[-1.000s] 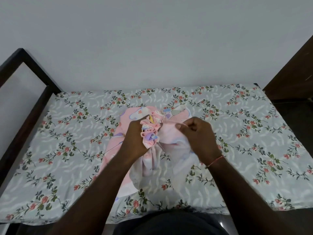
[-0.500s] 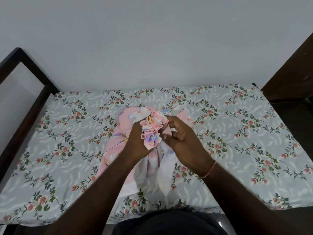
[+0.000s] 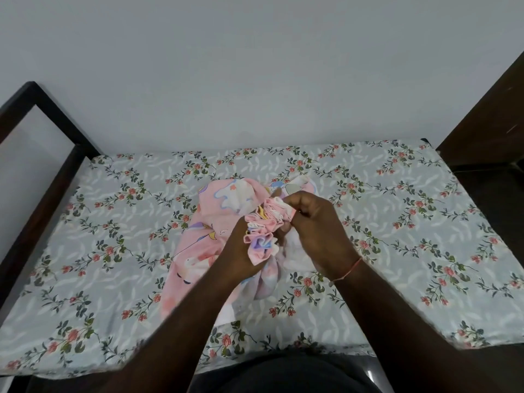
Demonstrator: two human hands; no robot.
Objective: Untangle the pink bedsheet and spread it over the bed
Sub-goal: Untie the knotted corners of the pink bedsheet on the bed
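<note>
The pink bedsheet, printed with white and purple cartoon shapes, lies bunched in the middle of the bed, which is covered by a grey floral sheet. Its top is gathered into a tight ruffled knot. My left hand grips the bundle just below that knot. My right hand pinches the ruffled folds at the top of the knot with fingers and thumb. A red thread circles my right wrist. The lower part of the pink bedsheet is hidden under my forearms.
A dark wooden bed frame runs along the left side. Dark wooden furniture stands at the right end. A plain pale wall rises behind the bed. The floral cover lies flat on both sides of the bundle.
My right hand moved in from the right of the knot and now pinches its top folds. My left hand kept its grip below the knot.
</note>
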